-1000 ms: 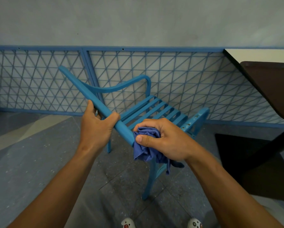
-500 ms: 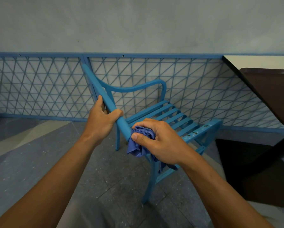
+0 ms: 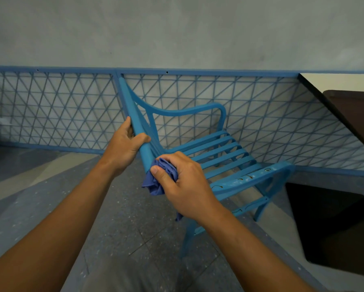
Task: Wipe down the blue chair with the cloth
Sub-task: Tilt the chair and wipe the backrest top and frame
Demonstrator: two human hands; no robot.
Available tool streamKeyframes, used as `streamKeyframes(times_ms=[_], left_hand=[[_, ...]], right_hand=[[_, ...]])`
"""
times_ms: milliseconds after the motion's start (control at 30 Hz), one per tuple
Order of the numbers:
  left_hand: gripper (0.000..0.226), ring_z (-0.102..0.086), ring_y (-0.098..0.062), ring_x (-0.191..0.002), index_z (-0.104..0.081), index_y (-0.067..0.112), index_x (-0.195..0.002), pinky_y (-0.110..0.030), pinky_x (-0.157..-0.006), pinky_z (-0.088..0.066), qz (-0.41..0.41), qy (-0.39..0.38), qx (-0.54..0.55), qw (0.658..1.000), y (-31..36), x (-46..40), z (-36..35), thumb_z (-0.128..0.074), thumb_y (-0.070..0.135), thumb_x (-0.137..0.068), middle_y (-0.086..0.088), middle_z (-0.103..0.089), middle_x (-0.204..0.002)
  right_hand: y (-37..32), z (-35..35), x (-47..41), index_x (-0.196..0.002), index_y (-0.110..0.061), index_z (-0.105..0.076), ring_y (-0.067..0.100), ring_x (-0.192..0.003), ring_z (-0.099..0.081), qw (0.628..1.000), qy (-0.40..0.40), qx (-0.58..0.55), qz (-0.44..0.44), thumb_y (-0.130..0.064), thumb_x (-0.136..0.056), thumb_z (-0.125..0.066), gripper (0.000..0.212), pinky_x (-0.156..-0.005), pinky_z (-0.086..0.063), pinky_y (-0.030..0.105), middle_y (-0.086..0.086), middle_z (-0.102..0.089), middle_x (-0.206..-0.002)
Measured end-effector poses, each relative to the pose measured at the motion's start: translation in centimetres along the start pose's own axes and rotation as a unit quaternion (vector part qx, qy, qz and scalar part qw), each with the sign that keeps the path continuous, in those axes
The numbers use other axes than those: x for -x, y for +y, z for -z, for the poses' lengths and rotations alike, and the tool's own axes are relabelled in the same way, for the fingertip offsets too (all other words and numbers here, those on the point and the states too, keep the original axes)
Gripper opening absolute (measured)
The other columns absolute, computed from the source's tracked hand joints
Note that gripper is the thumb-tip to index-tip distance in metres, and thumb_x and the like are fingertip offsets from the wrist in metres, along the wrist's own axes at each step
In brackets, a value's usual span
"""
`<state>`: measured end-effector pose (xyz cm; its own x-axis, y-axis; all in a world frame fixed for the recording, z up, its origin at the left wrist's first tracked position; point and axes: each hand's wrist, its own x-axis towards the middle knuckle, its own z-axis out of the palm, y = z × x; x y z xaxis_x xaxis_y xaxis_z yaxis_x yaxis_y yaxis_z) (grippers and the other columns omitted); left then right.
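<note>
The blue chair (image 3: 219, 150) with a slatted seat and curved armrests stands on the floor in front of me, its top back rail pointing away toward the fence. My left hand (image 3: 124, 146) grips that top rail about halfway along. My right hand (image 3: 185, 182) holds a bunched blue cloth (image 3: 158, 180) pressed against the near end of the same rail. The near armrest has pale scuffs and chipped paint. Part of the cloth hangs below my right wrist.
A blue metal lattice fence (image 3: 61, 114) runs along the grey wall behind the chair. A dark table (image 3: 356, 114) juts in from the right, with deep shadow beneath it. Speckled grey floor (image 3: 50, 186) lies left of the chair.
The chair has swung so its back rail points more steeply away. My left hand kept its grip on the rail. My right hand with the cloth stays at the rail's near end.
</note>
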<state>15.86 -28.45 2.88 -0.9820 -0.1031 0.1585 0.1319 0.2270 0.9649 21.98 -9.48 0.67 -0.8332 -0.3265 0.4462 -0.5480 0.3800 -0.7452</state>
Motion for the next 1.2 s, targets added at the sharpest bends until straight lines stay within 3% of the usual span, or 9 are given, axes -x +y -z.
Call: streamKeyframes(times_ms=[100,300,367,433,500,567,933,1100,1200], left_hand=[[0.046,-0.070,-0.011,-0.105,-0.051,0.018,-0.138,-0.027,-0.083,-0.060,0.011,-0.019,-0.041,0.999,0.1,-1.1,1.2,-0.063,0.011,-0.095,0.003,-0.068,-0.121],[0.029,-0.070,-0.013,-0.102,-0.059,0.015,-0.125,-0.045,-0.094,-0.058,0.024,-0.002,-0.155,0.988,0.9,-0.5,1.4,-0.062,0.026,-0.099,0.002,-0.070,-0.115],[0.034,-0.064,-0.011,-0.116,-0.056,0.021,-0.133,-0.044,-0.103,-0.053,-0.013,0.010,-0.195,0.981,0.5,1.1,1.0,-0.057,0.033,-0.101,0.003,-0.065,-0.130],[0.050,-0.032,-0.010,-0.149,-0.046,0.026,-0.149,-0.038,-0.122,-0.030,-0.056,-0.010,-0.206,0.977,-0.2,3.1,0.5,-0.054,0.039,-0.102,0.005,-0.035,-0.162],[0.052,-0.002,-0.003,-0.155,-0.046,0.033,-0.149,-0.032,-0.124,-0.010,-0.114,-0.044,-0.217,0.969,-0.9,5.1,0.1,-0.047,0.049,-0.099,0.018,-0.013,-0.168],[0.044,0.008,-0.003,-0.155,-0.050,0.042,-0.140,-0.030,-0.122,-0.003,-0.151,-0.071,-0.209,0.964,-1.4,6.2,0.0,-0.038,0.052,-0.099,0.022,-0.013,-0.167],[0.046,0.009,-0.015,-0.157,-0.038,0.034,-0.147,-0.038,-0.128,0.001,-0.171,-0.065,-0.192,0.964,-2.1,6.2,-0.5,-0.021,0.041,-0.105,0.007,-0.012,-0.169],[0.044,0.009,-0.016,-0.157,-0.036,0.036,-0.146,-0.019,-0.124,0.003,-0.174,-0.061,-0.196,0.963,-2.0,6.3,-0.9,-0.022,0.039,-0.105,0.004,-0.016,-0.168],[0.045,0.011,-0.013,-0.156,-0.038,0.034,-0.145,-0.018,-0.124,0.002,-0.161,-0.076,-0.208,0.962,-1.6,6.3,-0.6,-0.023,0.043,-0.103,0.008,-0.017,-0.167]], right_hand=[[-0.1,-1.5,-0.5,-0.107,-0.022,-0.066,0.010,-0.087,-0.056,1.000,0.018,0.002,-0.007,-0.042,-0.101,-0.056,0.023,-0.077,-0.048,0.035,-0.006,-0.058,-0.095],[1.7,-1.0,-0.4,-0.116,-0.027,-0.067,0.007,-0.097,-0.061,0.999,-0.005,-0.052,0.007,-0.038,-0.100,-0.060,0.020,-0.083,-0.048,0.025,-0.013,-0.063,-0.101],[3.1,0.0,-0.1,-0.119,-0.028,-0.066,0.007,-0.102,-0.064,0.996,-0.037,-0.079,-0.023,-0.039,-0.098,-0.062,0.024,-0.088,-0.052,0.029,-0.015,-0.067,-0.107],[4.5,1.2,0.4,-0.121,-0.031,-0.062,0.005,-0.103,-0.066,0.993,-0.040,-0.096,-0.064,-0.043,-0.095,-0.064,0.029,-0.088,-0.054,0.031,-0.018,-0.067,-0.109],[5.6,2.4,0.9,-0.119,-0.033,-0.059,0.005,-0.100,-0.067,0.991,-0.024,-0.107,-0.083,-0.044,-0.093,-0.066,0.029,-0.084,-0.053,0.024,-0.020,-0.066,-0.105],[6.2,3.6,1.2,-0.114,-0.033,-0.058,0.006,-0.096,-0.067,0.990,-0.012,-0.111,-0.087,-0.038,-0.094,-0.067,0.022,-0.080,-0.052,0.020,-0.019,-0.066,-0.103],[1.7,-0.4,-0.8,-0.100,-0.011,-0.068,0.012,-0.087,-0.058,0.998,-0.009,-0.049,0.044,-0.018,-0.097,-0.066,0.008,-0.079,-0.043,0.021,0.000,-0.061,-0.094],[5.2,-1.9,2.4,-0.104,-0.009,-0.069,0.013,-0.092,-0.059,1.000,0.025,-0.013,0.000,-0.016,-0.097,-0.067,0.010,-0.082,-0.048,0.025,0.002,-0.059,-0.102],[7.0,-1.4,3.6,-0.116,-0.013,-0.072,0.008,-0.099,-0.059,0.999,0.016,0.015,-0.031,-0.020,-0.098,-0.067,0.020,-0.089,-0.046,0.017,-0.002,-0.059,-0.110]])
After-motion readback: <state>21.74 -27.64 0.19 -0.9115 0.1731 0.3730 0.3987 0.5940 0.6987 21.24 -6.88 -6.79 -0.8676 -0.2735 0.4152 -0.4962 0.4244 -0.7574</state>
